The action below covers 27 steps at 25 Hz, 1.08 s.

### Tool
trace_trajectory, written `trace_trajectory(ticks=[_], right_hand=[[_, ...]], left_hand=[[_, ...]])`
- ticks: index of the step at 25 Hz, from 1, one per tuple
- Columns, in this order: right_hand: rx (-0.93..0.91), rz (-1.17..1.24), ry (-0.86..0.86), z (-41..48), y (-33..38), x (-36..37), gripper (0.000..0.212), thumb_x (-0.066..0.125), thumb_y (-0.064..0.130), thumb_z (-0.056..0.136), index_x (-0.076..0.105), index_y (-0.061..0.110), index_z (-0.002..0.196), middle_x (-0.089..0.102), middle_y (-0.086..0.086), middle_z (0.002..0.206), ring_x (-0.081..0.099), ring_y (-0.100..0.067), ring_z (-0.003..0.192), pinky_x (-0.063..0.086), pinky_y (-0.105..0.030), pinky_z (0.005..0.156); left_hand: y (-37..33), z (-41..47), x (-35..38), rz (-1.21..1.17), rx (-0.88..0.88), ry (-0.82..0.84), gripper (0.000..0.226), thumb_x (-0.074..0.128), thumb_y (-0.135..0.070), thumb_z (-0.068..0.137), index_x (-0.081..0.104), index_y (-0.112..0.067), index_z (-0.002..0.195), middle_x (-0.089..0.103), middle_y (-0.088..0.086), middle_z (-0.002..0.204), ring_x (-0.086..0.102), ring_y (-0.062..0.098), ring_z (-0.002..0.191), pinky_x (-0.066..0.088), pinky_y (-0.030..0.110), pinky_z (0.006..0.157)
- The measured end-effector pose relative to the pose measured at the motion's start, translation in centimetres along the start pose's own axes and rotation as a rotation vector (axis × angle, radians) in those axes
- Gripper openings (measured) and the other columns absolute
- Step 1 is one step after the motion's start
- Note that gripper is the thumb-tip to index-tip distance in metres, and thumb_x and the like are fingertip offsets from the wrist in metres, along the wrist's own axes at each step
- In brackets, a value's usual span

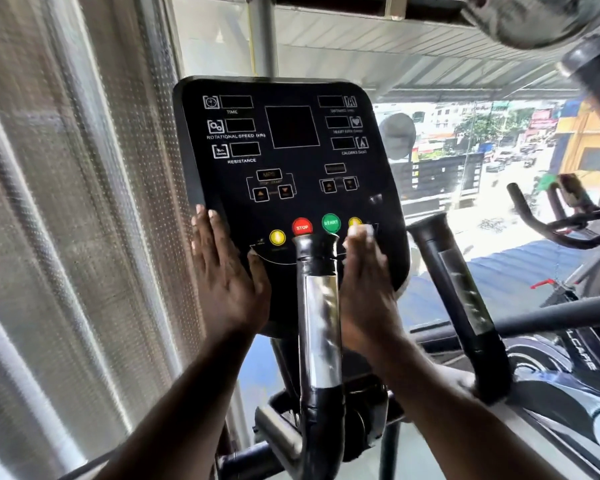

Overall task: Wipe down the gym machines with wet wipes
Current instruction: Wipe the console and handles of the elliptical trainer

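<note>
Black console (291, 161), two hands (227, 271) (364, 289), one wipe (361, 233)

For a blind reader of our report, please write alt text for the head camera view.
A person's right hand presses a white wipe against the lower right of a black exercise machine console, near the green start button. The left hand lies flat on the console's lower left edge. A chrome handlebar rises between the hands.
</note>
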State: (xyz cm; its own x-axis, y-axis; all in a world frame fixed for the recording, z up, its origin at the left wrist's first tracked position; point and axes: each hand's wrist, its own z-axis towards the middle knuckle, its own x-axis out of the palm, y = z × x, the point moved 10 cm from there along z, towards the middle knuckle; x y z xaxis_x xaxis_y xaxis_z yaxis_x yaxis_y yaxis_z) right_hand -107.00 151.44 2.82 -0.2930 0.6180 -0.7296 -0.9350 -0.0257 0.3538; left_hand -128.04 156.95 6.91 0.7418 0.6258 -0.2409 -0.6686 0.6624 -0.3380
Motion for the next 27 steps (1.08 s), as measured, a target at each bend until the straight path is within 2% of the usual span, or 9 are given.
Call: trace_trajectory(ticks=[2,5,8,12,16,20,22,25,27], right_hand=[[-0.118,-0.086,0.047,-0.7,0.3,0.6,0.099,0.003,0.069,0.091,-0.006,0.004,0.164,-0.009,-0.011,0.174,-0.008,-0.022,0.162,-0.001,-0.044,0.131],[0.231,-0.056,-0.092,2.5,-4.4,-2.3,0.122,-0.016,0.09,0.079,-0.007,0.005,0.165,-0.001,-0.012,0.175,0.0,-0.023,0.162,-0.007,-0.031,0.124],[0.131,0.23,-0.033,4.7,0.4,-1.7,0.145,-0.037,0.092,0.057,-0.003,0.001,0.164,-0.006,-0.018,0.174,-0.008,-0.028,0.162,-0.005,-0.042,0.131],[-0.025,0.233,0.147,-0.6,2.1,0.6,0.089,0.002,0.07,0.094,-0.001,0.015,0.164,0.001,-0.002,0.173,0.002,-0.02,0.162,0.005,-0.043,0.132],[0.385,-0.005,-0.004,2.9,-4.5,-2.2,0.12,-0.012,0.088,0.079,-0.008,0.003,0.164,-0.011,-0.013,0.174,-0.009,-0.022,0.161,-0.007,-0.034,0.128],[0.013,-0.116,0.122,4.5,1.9,-0.8,0.115,-0.017,0.048,0.058,-0.014,-0.006,0.16,-0.023,-0.022,0.169,-0.023,-0.032,0.158,-0.005,-0.044,0.13],[0.09,-0.198,0.204,3.2,0.5,-0.9,0.117,-0.013,0.06,0.063,-0.014,-0.005,0.16,-0.022,-0.022,0.17,-0.019,-0.032,0.159,-0.003,-0.044,0.13],[0.408,-0.032,0.267,5.7,-1.3,-3.0,0.111,0.007,0.08,0.087,0.001,0.0,0.164,-0.005,-0.022,0.173,-0.002,-0.033,0.161,0.002,-0.046,0.13],[0.408,-0.036,0.28,9.5,0.0,-4.0,0.073,0.024,0.05,0.107,0.023,0.001,0.162,0.029,-0.029,0.163,0.025,-0.04,0.153,0.023,-0.049,0.124]], left_hand=[[0.1,0.1,0.1,0.022,0.005,-0.001,0.074,0.052,-0.016,0.1,0.018,0.006,0.163,0.012,0.024,0.173,0.01,0.034,0.162,0.013,0.048,0.131],[0.0,0.0,0.2,0.049,0.007,-0.001,0.075,0.052,-0.017,0.098,0.02,0.006,0.163,0.012,0.024,0.173,0.01,0.034,0.162,0.015,0.05,0.131],[0.0,0.0,0.0,0.038,0.018,-0.017,0.075,0.052,-0.015,0.097,0.021,0.007,0.162,0.014,0.024,0.172,0.011,0.035,0.162,0.015,0.048,0.131],[0.0,-0.1,0.1,0.039,0.016,-0.029,0.072,0.051,-0.015,0.099,0.022,0.008,0.161,0.015,0.026,0.171,0.012,0.035,0.162,0.018,0.053,0.129],[0.1,-0.2,0.4,0.049,-0.017,0.002,0.073,0.047,-0.016,0.099,0.02,0.003,0.163,0.011,0.024,0.173,0.008,0.034,0.162,0.016,0.052,0.13],[-0.1,0.0,0.1,0.108,-0.025,0.032,0.071,0.049,-0.024,0.104,0.02,0.0,0.164,0.009,0.023,0.173,0.008,0.036,0.162,0.014,0.049,0.131],[-0.4,-0.1,-0.1,0.134,-0.069,0.055,0.076,0.054,-0.032,0.105,0.018,-0.004,0.166,0.009,0.022,0.173,0.008,0.037,0.162,0.013,0.049,0.131],[-1.2,1.7,0.1,0.146,-0.162,0.093,0.086,0.058,-0.042,0.101,0.013,-0.01,0.167,0.009,0.022,0.172,0.009,0.038,0.16,0.013,0.053,0.13],[-1.9,4.2,0.2,0.138,-0.17,0.106,0.085,0.055,-0.044,0.101,0.011,-0.011,0.167,0.009,0.022,0.173,0.01,0.038,0.16,0.013,0.053,0.129]])
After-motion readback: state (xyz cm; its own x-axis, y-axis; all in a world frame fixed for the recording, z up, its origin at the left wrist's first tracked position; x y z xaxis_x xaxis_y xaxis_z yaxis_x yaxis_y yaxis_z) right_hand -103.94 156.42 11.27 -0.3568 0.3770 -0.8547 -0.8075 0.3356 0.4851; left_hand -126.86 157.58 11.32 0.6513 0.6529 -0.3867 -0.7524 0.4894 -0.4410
